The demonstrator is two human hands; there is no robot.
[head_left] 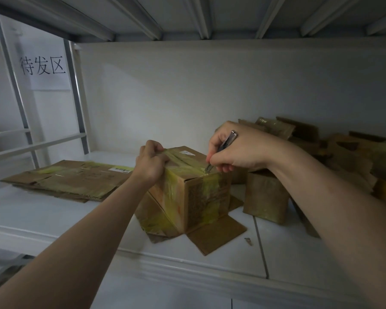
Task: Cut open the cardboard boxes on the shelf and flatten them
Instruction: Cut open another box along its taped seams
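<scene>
A brown cardboard box [201, 197] wrapped in yellowish tape stands in the middle of the white shelf [80, 224], its bottom flaps splayed out on the shelf. My left hand [151, 162] grips the box's top left edge. My right hand [236, 150] holds a metal utility knife [224, 144] like a pen, with the blade tip down on the taped seam at the top's right edge.
Flattened cardboard [69, 179] lies in a low stack at the left. Another small box [265, 197] and a heap of several taped boxes [348, 157] fill the right. A metal shelf underside hangs close overhead. A small scrap [248, 241] lies near the front edge.
</scene>
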